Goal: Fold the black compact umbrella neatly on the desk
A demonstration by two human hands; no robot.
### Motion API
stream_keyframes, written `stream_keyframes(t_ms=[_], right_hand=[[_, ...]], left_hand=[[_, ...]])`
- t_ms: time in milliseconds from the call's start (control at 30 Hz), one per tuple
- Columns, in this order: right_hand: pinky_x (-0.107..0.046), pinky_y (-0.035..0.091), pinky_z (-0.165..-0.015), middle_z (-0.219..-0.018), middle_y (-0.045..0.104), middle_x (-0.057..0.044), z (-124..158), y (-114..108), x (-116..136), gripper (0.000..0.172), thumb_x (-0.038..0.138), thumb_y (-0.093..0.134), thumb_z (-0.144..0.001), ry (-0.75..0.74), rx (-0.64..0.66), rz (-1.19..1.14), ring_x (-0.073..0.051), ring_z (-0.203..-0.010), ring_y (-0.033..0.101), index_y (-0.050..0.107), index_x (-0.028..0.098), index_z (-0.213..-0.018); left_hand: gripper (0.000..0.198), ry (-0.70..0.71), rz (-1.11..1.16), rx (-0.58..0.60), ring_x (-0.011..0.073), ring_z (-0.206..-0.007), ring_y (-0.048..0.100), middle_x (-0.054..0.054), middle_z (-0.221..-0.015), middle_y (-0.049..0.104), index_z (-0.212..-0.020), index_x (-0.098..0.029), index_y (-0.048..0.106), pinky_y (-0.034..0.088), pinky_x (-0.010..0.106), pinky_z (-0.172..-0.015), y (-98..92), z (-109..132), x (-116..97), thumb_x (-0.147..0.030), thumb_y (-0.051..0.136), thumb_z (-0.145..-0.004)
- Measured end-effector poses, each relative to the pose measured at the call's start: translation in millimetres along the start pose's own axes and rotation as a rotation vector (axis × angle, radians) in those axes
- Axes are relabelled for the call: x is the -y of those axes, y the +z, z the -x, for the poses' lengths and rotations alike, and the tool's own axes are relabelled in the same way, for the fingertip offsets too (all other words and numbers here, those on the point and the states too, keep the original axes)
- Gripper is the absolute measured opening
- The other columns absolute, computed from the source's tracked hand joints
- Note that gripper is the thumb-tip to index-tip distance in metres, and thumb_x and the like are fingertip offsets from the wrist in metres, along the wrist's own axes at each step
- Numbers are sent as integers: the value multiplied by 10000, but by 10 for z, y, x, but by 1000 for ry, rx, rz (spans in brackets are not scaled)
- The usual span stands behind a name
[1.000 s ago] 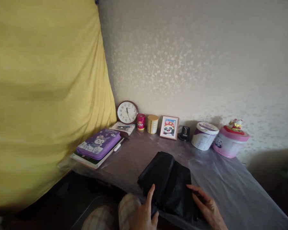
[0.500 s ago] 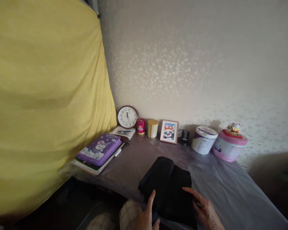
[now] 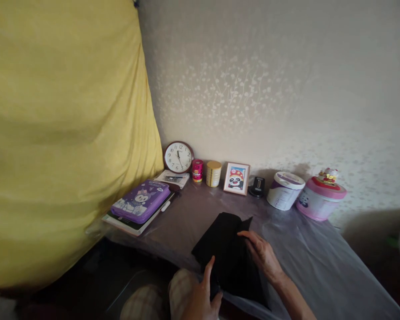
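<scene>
A piece of black cloth [image 3: 216, 240], folded, lies near the front edge of the table. The right side of it is lifted, its corner standing up in a fold. My right hand [image 3: 262, 255] pinches that raised edge, fingers closed and pointing left. At the near left edge of the cloth is my left hand [image 3: 203, 289], its index finger stretched along the fabric and its thumb apart. Dark material shows between that thumb and finger, and the other fingers are hidden.
Along the wall stand a clock [image 3: 179, 157], a pink can [image 3: 197, 171], a yellow-lidded can [image 3: 214, 174], a framed panda picture [image 3: 236, 178], a black object [image 3: 257, 187], a white tub [image 3: 285, 191] and a pink tub [image 3: 320, 200]. A purple case [image 3: 141, 201] lies left, beside a yellow curtain [image 3: 70, 133].
My right hand has moved up and to the left, taking the cloth's right edge over toward the middle. My left hand has stayed nearly in place. The view has tilted slightly.
</scene>
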State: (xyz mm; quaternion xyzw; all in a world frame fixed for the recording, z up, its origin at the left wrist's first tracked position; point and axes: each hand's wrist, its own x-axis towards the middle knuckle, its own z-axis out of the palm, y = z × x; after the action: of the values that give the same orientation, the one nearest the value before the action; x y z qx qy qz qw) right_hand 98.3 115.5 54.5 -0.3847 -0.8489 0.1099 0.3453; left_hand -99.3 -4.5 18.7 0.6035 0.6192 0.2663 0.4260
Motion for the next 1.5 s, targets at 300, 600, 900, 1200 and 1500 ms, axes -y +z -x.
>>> stream_keyframes(t_ms=[300, 600, 900, 1200, 1500], right_hand=[[-250, 503, -736, -930, 587, -48, -399, 398, 130, 274, 265, 320, -936, -125, 27, 76, -148, -800, 620, 582, 234, -1007], [-266, 501, -744, -880, 601, -42, -444, 663, 175, 233, 225, 369, -921, -94, 108, 162, -156, -805, 607, 602, 224, -925], [-328, 513, -804, -942, 636, -58, -359, 724, 207, 158, 223, 434, -889, -70, 17, 107, -181, -883, 619, 548, 207, -997], [-478, 293, -1054, -1266, 530, -110, -78, 531, 299, 256, 319, 447, -891, -251, 227, 113, -219, -1215, 446, 567, 198, -1083], [-512, 190, -1079, -1289, 518, -99, -28, 476, 452, 379, 411, 451, -880, -267, 354, 119, -234, -1277, 361, 526, 201, -1187]], left_hand=[[747, -80, -223, 67, 235, -930, 630, 133, -1025, 665, -1432, -148, 13, 442, 299, -781, 25, -42, 34, -197, 439, -820], [740, -126, -241, 68, 239, -935, 602, 122, -1082, 633, -1433, -157, 52, 415, 300, -780, 74, -89, 50, -228, 421, -795], [676, -124, -300, 51, 279, -1050, 563, 147, -1203, 573, -1421, -144, 183, 423, 340, -842, 68, -86, 44, -216, 426, -795], [642, -58, -284, 54, 261, -1064, 561, 183, -1225, 555, -1406, -61, 208, 414, 311, -879, 55, -77, 92, -251, 387, -819], [802, -114, -209, -48, 224, -844, 640, 150, -1013, 666, -1409, -33, -54, 431, 265, -689, 92, -43, 89, -226, 425, -794]])
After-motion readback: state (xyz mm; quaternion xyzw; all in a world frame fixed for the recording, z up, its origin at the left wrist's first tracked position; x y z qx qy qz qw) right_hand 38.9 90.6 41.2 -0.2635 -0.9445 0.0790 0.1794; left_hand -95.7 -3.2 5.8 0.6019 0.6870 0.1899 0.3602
